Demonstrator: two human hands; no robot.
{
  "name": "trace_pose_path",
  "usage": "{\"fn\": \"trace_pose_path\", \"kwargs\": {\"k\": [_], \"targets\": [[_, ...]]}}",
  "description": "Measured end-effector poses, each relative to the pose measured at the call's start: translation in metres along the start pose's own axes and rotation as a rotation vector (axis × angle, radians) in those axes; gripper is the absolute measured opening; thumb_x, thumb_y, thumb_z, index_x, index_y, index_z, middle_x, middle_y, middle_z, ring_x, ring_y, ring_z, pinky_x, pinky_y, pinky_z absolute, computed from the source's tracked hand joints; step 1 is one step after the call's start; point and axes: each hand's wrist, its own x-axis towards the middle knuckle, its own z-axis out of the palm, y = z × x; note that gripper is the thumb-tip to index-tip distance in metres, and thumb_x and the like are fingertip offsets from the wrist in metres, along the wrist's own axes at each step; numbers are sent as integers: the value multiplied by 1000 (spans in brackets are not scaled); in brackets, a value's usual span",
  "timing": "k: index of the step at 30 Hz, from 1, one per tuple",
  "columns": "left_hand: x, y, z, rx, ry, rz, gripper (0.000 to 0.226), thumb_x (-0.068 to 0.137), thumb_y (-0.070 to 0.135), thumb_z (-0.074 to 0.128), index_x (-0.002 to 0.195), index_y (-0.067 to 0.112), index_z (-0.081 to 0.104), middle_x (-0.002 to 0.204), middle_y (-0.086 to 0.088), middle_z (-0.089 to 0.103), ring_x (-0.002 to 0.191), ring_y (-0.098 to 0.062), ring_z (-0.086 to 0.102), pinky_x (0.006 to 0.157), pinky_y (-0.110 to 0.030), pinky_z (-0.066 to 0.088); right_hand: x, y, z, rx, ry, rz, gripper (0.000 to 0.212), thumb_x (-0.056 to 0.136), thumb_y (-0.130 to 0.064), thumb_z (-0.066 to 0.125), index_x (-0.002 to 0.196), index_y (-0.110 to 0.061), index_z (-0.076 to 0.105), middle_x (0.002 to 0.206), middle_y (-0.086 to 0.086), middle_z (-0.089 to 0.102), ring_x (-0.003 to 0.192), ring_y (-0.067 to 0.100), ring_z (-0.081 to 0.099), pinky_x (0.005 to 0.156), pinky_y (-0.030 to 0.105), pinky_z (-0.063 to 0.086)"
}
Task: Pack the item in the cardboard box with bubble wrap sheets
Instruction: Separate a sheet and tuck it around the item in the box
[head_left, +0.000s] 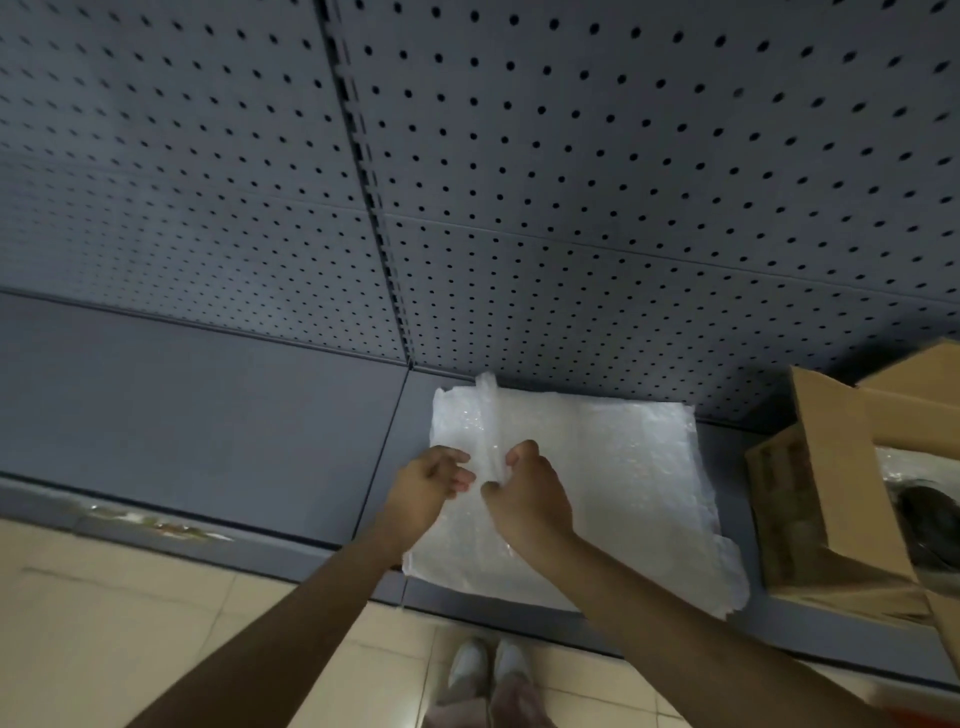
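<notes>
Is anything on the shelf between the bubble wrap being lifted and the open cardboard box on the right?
Nothing visible. Both hands, left hand and right hand, pinch a bubble wrap sheet off the stack; only bare shelf separates it from the cardboard box.

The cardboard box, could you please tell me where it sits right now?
In the head view, the cardboard box stands open at the far right on the grey shelf, just right of the bubble wrap sheets that both hands are lifting.
</notes>
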Motion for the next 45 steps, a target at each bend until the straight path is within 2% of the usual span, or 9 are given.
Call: {"fn": "trace_pose_path", "kwargs": {"k": [5,11,14,19,24,33,37,42,45], "targets": [[-2,16,1,-182,-165,-152,37,90,50,54,108,17,59,78,2,67,81,-15,66,82,-33,56,2,-8,11,-63,-89,-142,42,88,-42,49,122,-16,52,111,2,60,95,19,62,77,35,56],[2,25,-4,-271,-49,-164,29,90,2,54,119,-1,58,108,-20,70,89,-33,71,80,-39,59,11,17,-5,120,146,-232,23,89,-34,57,105,-19,64,111,-1,62,109,17,53,90,27,46],[-7,55,-10,-341,-120,-77,26,93,2,53,118,0,57,110,-16,70,95,-36,70,70,-30,60,25,27,-32,368,207,7,36,91,-42,55,118,-19,59,123,2,60,115,20,54,90,28,42],[-20,120,-11,-394,-296,71,26,92,1,53,116,5,62,111,-14,71,95,-27,71,92,-37,55,33,37,-85,923,-341,383,72,85,-72,37,134,-20,48,133,13,56,119,32,54,101,48,43],[-31,148,-4,-332,-379,120,24,93,-2,49,103,11,68,102,-8,74,94,-23,71,90,-33,55,18,28,-92,1307,-587,375,87,77,-82,35,126,-14,59,125,16,63,114,35,60,93,52,48],[-24,113,-25,-173,-215,-3,29,88,8,62,117,4,62,117,-16,68,109,-29,65,99,-42,50,3,21,-113,1210,-432,135,48,81,-46,62,116,-13,68,112,8,71,100,25,68,85,41,52],[-27,101,-26,-216,-237,-72,16,90,9,60,106,10,62,101,-6,70,85,-15,66,86,-28,54,1,21,-119,1159,-440,112,34,77,-31,68,105,-12,71,101,8,72,94,25,66,91,44,51],[-30,86,-21,-406,-280,-170,49,81,25,66,125,4,58,113,-13,60,104,-31,58,101,-50,46,-2,19,-119,1137,-462,99,27,79,-27,66,99,-10,72,91,7,74,79,22,71,72,36,56],[-31,82,-13,-573,-354,-204,30,86,18,60,114,7,60,106,-12,61,99,-31,59,102,-55,42,-4,18,-119,1162,-516,119,30,81,-26,64,103,-6,72,93,10,74,79,23,71,72,34,57]]}}
